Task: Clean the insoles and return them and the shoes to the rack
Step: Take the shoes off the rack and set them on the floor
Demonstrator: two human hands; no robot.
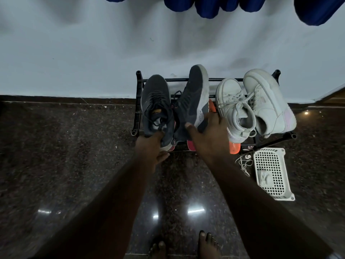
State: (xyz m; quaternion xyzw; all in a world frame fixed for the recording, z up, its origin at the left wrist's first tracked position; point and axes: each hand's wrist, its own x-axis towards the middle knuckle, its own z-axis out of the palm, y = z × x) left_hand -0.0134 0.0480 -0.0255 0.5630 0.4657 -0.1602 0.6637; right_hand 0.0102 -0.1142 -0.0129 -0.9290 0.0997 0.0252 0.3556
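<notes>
Dark mesh trainers on the black rack (pixel 138 101), centre frame; both hands engaged.

Risk: the right dark shoe (pixel 194 101) sits tilted on its side and could slide off if released carelessly. Left hand (pixel 151 152) grips the heel of the left dark shoe (pixel 155 107), fingers closed beneath. Right hand (pixel 209 135) rests on the tilted shoe, fingers spread wide. No insoles visible.
</notes>
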